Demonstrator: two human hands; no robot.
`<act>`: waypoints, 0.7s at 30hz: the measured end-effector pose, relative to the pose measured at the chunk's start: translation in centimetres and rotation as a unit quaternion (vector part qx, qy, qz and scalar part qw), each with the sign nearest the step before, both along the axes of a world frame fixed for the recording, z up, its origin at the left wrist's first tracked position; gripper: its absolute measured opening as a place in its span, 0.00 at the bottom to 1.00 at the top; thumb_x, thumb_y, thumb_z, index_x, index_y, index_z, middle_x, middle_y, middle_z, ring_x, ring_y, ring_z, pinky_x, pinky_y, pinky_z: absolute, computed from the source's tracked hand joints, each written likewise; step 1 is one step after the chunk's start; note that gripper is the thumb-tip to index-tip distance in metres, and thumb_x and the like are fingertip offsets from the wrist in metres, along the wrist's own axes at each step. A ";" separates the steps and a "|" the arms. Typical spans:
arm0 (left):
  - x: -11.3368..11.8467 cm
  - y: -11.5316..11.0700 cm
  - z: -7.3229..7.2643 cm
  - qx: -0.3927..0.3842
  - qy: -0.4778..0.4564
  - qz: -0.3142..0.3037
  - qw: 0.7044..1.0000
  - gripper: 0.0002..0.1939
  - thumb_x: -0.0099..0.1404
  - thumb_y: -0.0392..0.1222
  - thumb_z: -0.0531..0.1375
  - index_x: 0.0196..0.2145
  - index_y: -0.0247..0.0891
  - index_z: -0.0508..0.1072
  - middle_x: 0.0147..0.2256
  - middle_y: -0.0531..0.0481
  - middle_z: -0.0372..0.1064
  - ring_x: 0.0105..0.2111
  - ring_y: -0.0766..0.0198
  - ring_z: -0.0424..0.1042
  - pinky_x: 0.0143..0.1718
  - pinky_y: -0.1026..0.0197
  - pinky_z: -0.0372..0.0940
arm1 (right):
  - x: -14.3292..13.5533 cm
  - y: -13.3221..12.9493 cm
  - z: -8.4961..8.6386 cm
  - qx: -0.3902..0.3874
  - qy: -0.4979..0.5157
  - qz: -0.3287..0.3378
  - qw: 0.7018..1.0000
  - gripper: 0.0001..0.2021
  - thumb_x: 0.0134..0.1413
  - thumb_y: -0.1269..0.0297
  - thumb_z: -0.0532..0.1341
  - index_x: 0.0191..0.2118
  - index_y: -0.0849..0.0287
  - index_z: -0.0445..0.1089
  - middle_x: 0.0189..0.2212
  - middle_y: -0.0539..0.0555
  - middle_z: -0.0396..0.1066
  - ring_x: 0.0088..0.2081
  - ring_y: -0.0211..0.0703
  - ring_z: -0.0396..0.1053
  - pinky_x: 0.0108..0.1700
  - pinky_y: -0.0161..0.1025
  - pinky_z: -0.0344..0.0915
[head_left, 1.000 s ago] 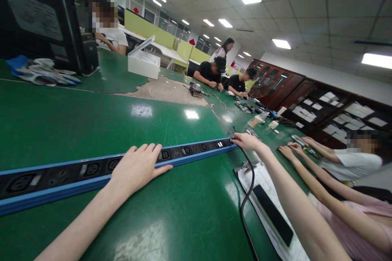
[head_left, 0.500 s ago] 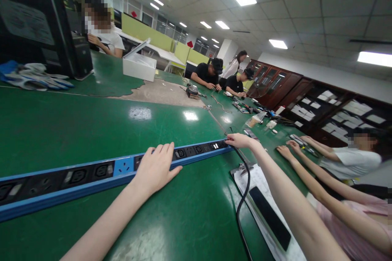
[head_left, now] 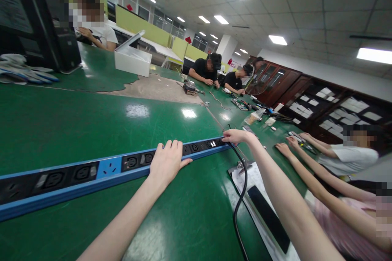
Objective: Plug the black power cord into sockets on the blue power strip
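A long blue-edged power strip (head_left: 109, 168) with black sockets lies across the green table. My left hand (head_left: 168, 159) rests over its middle, fingers curled across the far edge and thumb along the near side. At the strip's far right end is my right hand (head_left: 234, 136), its fingers closed around that end where a black cable (head_left: 235, 212) comes out. The fingertips there are small and partly hidden. From my right hand the cable curves down toward me, beside a clipboard (head_left: 252, 171) with papers and a dark flat device (head_left: 269, 218) on it.
On the left of the green table (head_left: 92, 130) stand a black computer case (head_left: 27, 20), gloves (head_left: 21, 71) and an open white box (head_left: 133, 62). Tools and parts lie farther right. Several people sit around, one person's forearms (head_left: 309, 175) close on the right.
My left hand has slid right along the strip, uncovering sockets left of it. My right hand stays at the cable end. The view has shifted slightly.
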State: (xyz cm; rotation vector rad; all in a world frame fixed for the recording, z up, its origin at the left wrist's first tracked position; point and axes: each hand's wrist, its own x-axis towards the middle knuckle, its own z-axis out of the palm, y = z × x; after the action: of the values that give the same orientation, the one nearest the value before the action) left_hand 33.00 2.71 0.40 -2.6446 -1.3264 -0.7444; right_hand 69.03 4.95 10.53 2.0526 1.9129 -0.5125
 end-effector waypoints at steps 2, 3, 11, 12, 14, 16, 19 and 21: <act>0.1 0.0 0.0 -0.002 0.000 -0.001 1.000 0.31 0.67 0.67 0.52 0.45 0.34 0.71 0.43 0.36 0.71 0.45 0.46 0.68 0.46 0.50 0.58 | 0.2 -0.9 -0.4 0.026 0.021 0.004 0.999 0.18 0.61 0.45 0.58 0.36 0.58 0.68 0.35 0.55 0.73 0.31 0.42 0.72 0.26 0.34 0.67; 0.1 0.1 -0.1 -0.002 0.000 0.000 1.000 0.31 0.67 0.67 0.53 0.45 0.34 0.71 0.43 0.36 0.71 0.45 0.46 0.68 0.46 0.50 0.57 | 0.3 -1.4 -0.6 0.047 0.030 0.007 0.998 0.19 0.62 0.44 0.57 0.37 0.58 0.67 0.37 0.56 0.73 0.32 0.42 0.71 0.26 0.34 0.67; 0.1 0.3 -0.2 0.013 0.007 0.004 1.000 0.30 0.65 0.67 0.55 0.45 0.35 0.71 0.41 0.38 0.71 0.43 0.48 0.68 0.45 0.50 0.58 | 1.0 0.9 -0.1 -0.046 0.074 -0.010 0.996 0.22 0.55 0.41 0.61 0.33 0.58 0.66 0.32 0.53 0.68 0.31 0.42 0.70 0.25 0.34 0.69; 0.1 0.3 -0.1 0.012 0.008 0.006 1.000 0.30 0.65 0.67 0.55 0.45 0.35 0.71 0.41 0.38 0.71 0.43 0.49 0.68 0.45 0.50 0.58 | 1.1 1.1 0.0 -0.053 0.077 -0.011 0.996 0.22 0.55 0.41 0.62 0.33 0.58 0.66 0.31 0.53 0.68 0.32 0.42 0.69 0.25 0.34 0.70; 0.1 0.2 -0.1 0.012 0.008 0.006 1.000 0.30 0.65 0.67 0.55 0.45 0.35 0.71 0.41 0.38 0.71 0.43 0.49 0.68 0.45 0.50 0.58 | 1.1 0.8 -0.2 -0.041 0.082 -0.013 0.996 0.22 0.56 0.41 0.61 0.33 0.58 0.66 0.31 0.53 0.67 0.31 0.42 0.69 0.25 0.34 0.69; 0.1 0.2 -0.1 0.012 0.005 0.004 1.000 0.30 0.65 0.67 0.54 0.45 0.35 0.71 0.41 0.38 0.71 0.43 0.48 0.68 0.44 0.50 0.58 | 0.9 -0.2 -0.5 0.004 0.085 -0.010 0.996 0.21 0.58 0.41 0.59 0.35 0.57 0.66 0.33 0.53 0.68 0.31 0.42 0.70 0.24 0.33 0.68; 0.1 0.2 0.0 0.008 0.000 0.003 1.000 0.30 0.65 0.67 0.55 0.44 0.35 0.72 0.41 0.38 0.71 0.44 0.48 0.68 0.45 0.50 0.58 | 0.6 -1.5 -0.8 0.055 0.069 0.006 0.996 0.21 0.61 0.41 0.56 0.37 0.57 0.66 0.35 0.55 0.70 0.32 0.42 0.70 0.25 0.33 0.68; 0.1 0.2 0.0 0.006 -0.001 0.003 1.000 0.29 0.65 0.67 0.56 0.44 0.35 0.72 0.41 0.38 0.71 0.43 0.48 0.68 0.45 0.51 0.58 | 0.6 -1.3 -0.6 0.051 0.044 0.024 0.997 0.21 0.61 0.42 0.56 0.36 0.57 0.67 0.33 0.54 0.71 0.31 0.42 0.70 0.28 0.35 0.68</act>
State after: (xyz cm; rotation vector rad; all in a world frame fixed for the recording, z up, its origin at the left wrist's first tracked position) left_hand 33.05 2.95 0.40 -2.6298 -1.3257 -0.7530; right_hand 69.60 3.64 9.89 2.0723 2.0741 -0.5125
